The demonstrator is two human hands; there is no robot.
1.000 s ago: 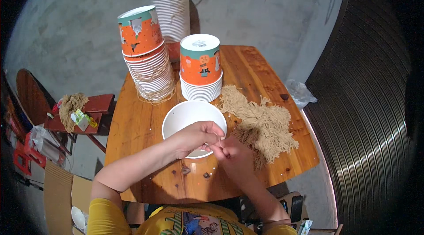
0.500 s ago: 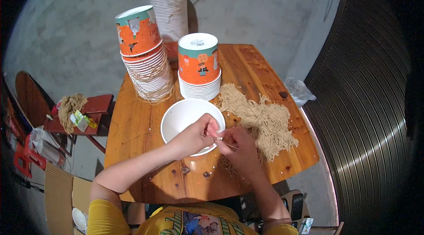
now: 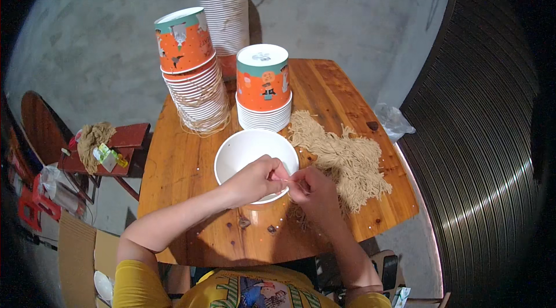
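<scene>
Over the right rim of a white bowl, my left hand and my right hand meet, fingertips touching. Both are closed in a pinch on a thin pale strand, mostly hidden by the fingers. Inside the bowl little can be made out behind my left hand. Just beyond my right hand a bundle of tan cord is spread over the wooden table. Darker loose strands lie under my right wrist.
Behind the bowl stand upturned orange-and-green paper tubs and a leaning tub stack wound with tan cord. A tall white stack rises behind. At left is a red bench with more cord; a ribbed shutter is at right.
My fingertips have drawn closer together, and my right hand's fingers have curled in more. The strand end that showed by my right fingers is less visible. The whole view has shifted slightly.
</scene>
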